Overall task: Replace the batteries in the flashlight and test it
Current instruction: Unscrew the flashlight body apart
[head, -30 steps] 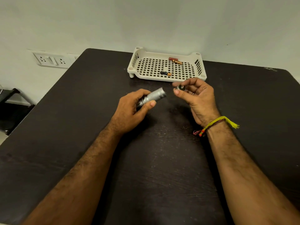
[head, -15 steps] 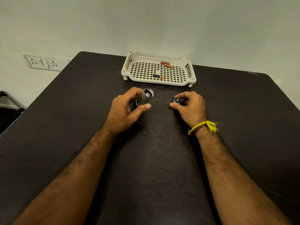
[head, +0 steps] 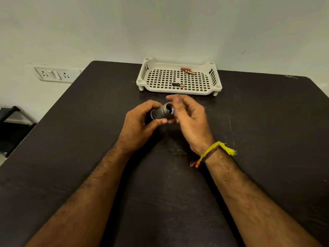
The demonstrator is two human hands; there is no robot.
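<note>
While the left hand (head: 140, 122) grips the silver metal flashlight tube (head: 162, 111), open end toward two o'clock, the right hand's (head: 188, 118) blurred, loosely spread grip nears, likely to extract batteries.

The table (head: 71, 139) is matte black with faint pale scuffs. At its far edge, the tray (head: 211, 90) is cream plastic, its floor a grid of square perforations. In the tray's near half, one battery (head: 177, 84) is black with a copper end. At its far right, two batteries (head: 188, 70) are copper-red. The flashlight (head: 161, 112) is silver-grey metal. The wrist thread (head: 216, 151) is yellow with brown strands and an orange end. The wall socket plate (head: 53, 74) is white.
</note>
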